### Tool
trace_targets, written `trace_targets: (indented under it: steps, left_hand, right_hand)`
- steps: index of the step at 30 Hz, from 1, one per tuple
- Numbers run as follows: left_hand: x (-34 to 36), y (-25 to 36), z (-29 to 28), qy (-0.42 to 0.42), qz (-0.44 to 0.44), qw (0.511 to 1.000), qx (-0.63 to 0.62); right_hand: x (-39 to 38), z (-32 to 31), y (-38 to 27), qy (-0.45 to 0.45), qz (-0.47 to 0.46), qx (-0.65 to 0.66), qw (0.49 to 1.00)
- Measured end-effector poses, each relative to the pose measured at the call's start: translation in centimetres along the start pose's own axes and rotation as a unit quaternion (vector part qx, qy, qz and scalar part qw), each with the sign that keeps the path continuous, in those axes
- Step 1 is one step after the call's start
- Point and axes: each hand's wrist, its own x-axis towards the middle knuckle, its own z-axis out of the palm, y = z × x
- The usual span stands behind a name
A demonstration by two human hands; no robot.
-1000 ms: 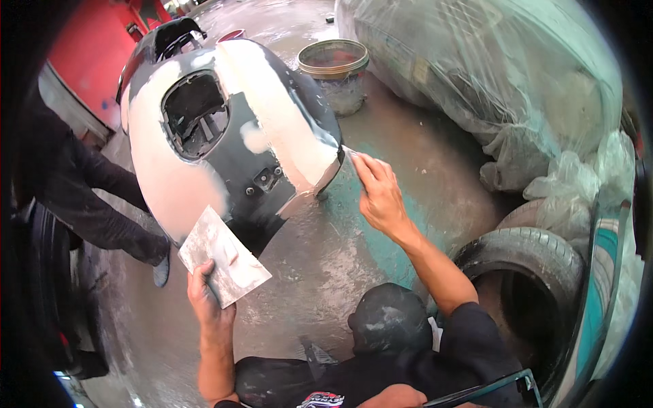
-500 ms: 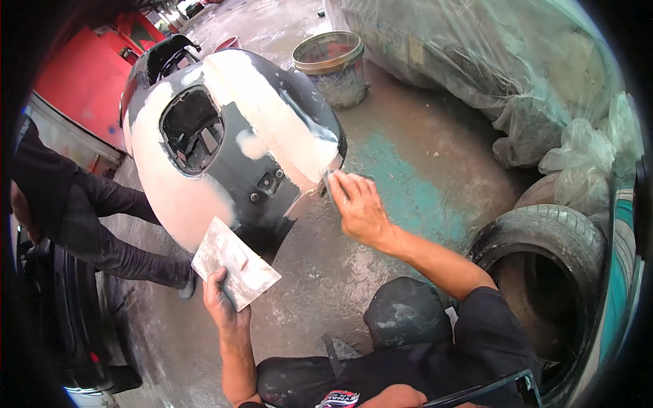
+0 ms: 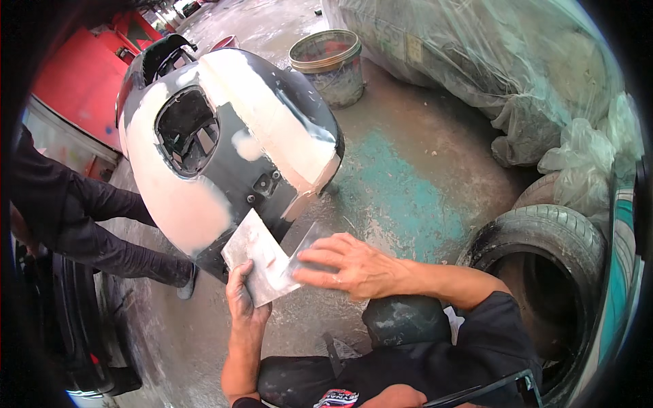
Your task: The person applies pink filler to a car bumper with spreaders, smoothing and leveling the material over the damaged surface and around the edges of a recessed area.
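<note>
My left hand (image 3: 241, 292) grips a square, pale board (image 3: 248, 248) smeared with light putty. My right hand (image 3: 350, 268) is closed on a flat spreader (image 3: 306, 241), held at the board's right edge over the putty. Beyond them stands a large dark car bumper (image 3: 253, 182) patched with pale pink filler and white patches, with an oval opening at its upper left and a small recess with round fittings lower on it. The spreader's lower part is hidden behind my fingers.
A co-worker's dark-clothed legs (image 3: 115, 245) stand at left. Behind are a red panel (image 3: 75, 81) and a round bucket (image 3: 337, 78). A plastic-covered bulk (image 3: 449, 54) fills the upper right; tyres (image 3: 537, 224) lie at right, beside a dark car part (image 3: 75, 313) opposite at lower left.
My right hand has come down and back from the bumper's right edge to the board. My left hand with the board has shifted right.
</note>
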Motion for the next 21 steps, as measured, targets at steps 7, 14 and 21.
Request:
trace_targets:
  steps: [7,14,21]
  left_hand:
    - [-1.2,2.8,-0.5,0.031,0.117,0.992,0.039]
    - [2.0,4.8,-5.4,0.101,0.212,0.972,0.017]
    - [2.4,6.5,-9.6,0.195,0.265,0.938,0.108]
  right_hand:
    - [-3.8,-0.7,9.7,0.162,0.23,-0.17,0.944]
    - [-1.6,2.0,11.5,0.173,0.269,-0.143,0.937]
    - [-3.2,-0.2,7.0,0.086,0.22,-0.175,0.956]
